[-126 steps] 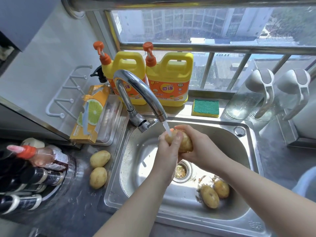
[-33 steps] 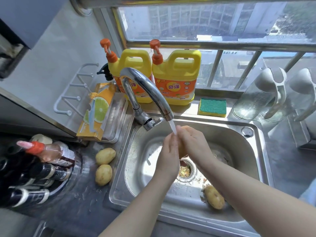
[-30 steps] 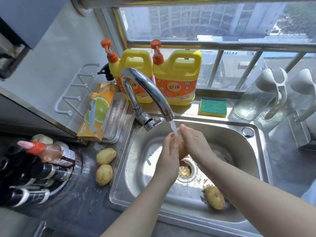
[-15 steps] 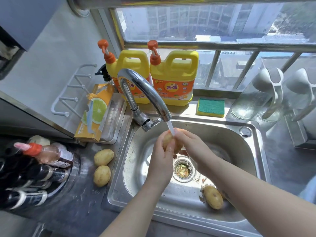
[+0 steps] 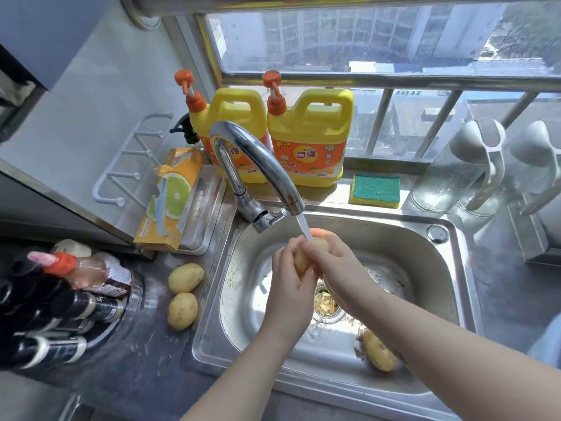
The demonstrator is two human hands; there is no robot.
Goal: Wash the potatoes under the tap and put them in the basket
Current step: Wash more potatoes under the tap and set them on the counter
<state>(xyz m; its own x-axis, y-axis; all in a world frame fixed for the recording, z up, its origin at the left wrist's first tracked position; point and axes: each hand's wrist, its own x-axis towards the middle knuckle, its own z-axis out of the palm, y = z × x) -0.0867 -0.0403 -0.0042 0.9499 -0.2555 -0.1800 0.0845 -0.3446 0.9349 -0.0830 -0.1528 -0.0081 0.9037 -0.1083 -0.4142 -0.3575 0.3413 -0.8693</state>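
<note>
Head view: steel sink (image 5: pixel 425 262) set in a dark, wet counter (image 5: pixel 136 363), under a sunlit window (image 5: pixel 364 34)
Hands: left hand (image 5: pixel 291 290) and right hand (image 5: pixel 340 268) meet over the basin, both curled round the held potato (image 5: pixel 301 260)
Water: a thin stream (image 5: pixel 303 226) from the curved tap (image 5: pixel 258 159) lands on top of the held potato
Sink potato (image 5: pixel 378 351): lies on the basin floor at the near right, beside the right forearm
Counter potatoes: far one (image 5: pixel 185 278) and near one (image 5: pixel 182 310), close together, just left of the sink rim
Drain (image 5: pixel 327 305): holds scraps, below the hands
Back edge: two yellow detergent jugs (image 5: pixel 309 141) and a green sponge (image 5: pixel 375 189) on the ledge behind the tap
Left edge: bottle rack (image 5: pixel 60 314) and an orange box (image 5: pixel 170 199)
Right edge: glass jugs (image 5: pixel 449 174) near the sink corner
Open room: bare basin floor left of the hands; bare counter in front of the counter potatoes
</note>
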